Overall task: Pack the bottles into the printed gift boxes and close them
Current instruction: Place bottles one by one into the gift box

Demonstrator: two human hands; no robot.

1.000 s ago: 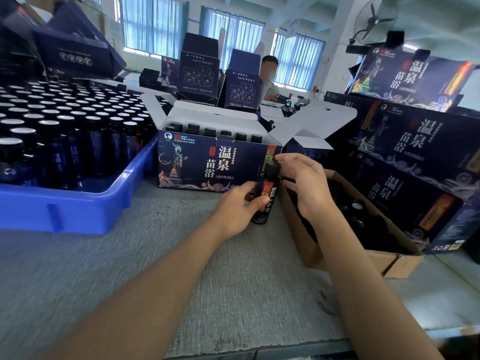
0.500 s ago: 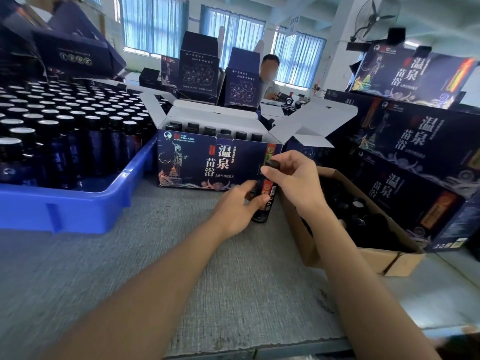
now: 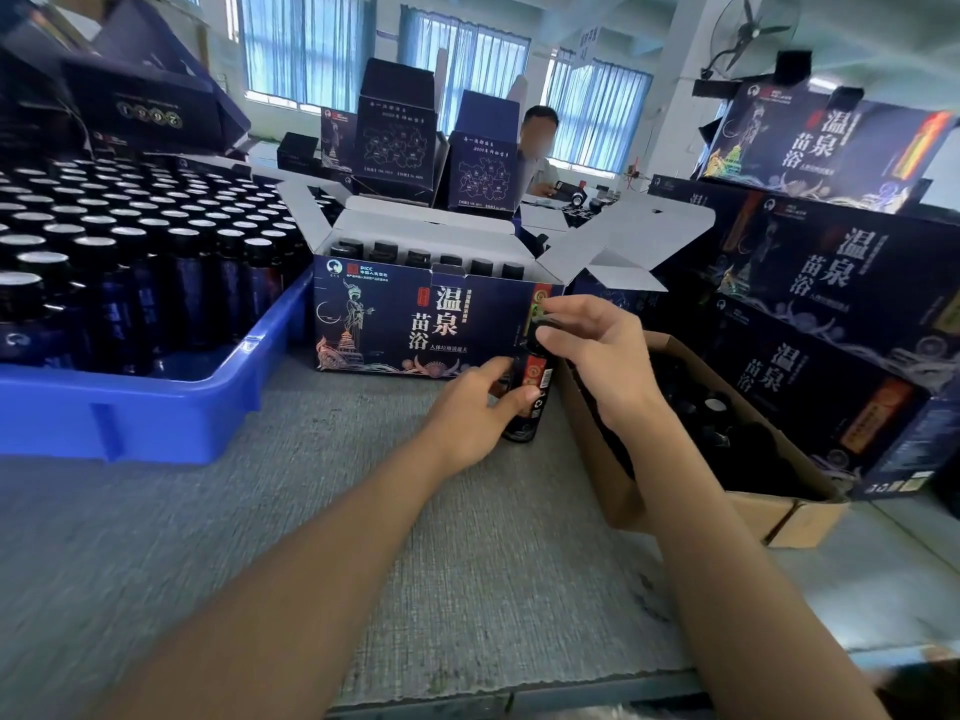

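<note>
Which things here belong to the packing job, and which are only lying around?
For the job: bottle, gripped by left hand and right hand; open gift box; blue tray of bottles.
Just lying about: fan; upright boxes at the back; blinds.

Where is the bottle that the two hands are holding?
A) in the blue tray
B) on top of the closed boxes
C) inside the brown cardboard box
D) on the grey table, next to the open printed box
D: the bottle stands on the table at the front right corner of the open printed box, the left hand gripping its body and the right hand pinching its cap.
</note>
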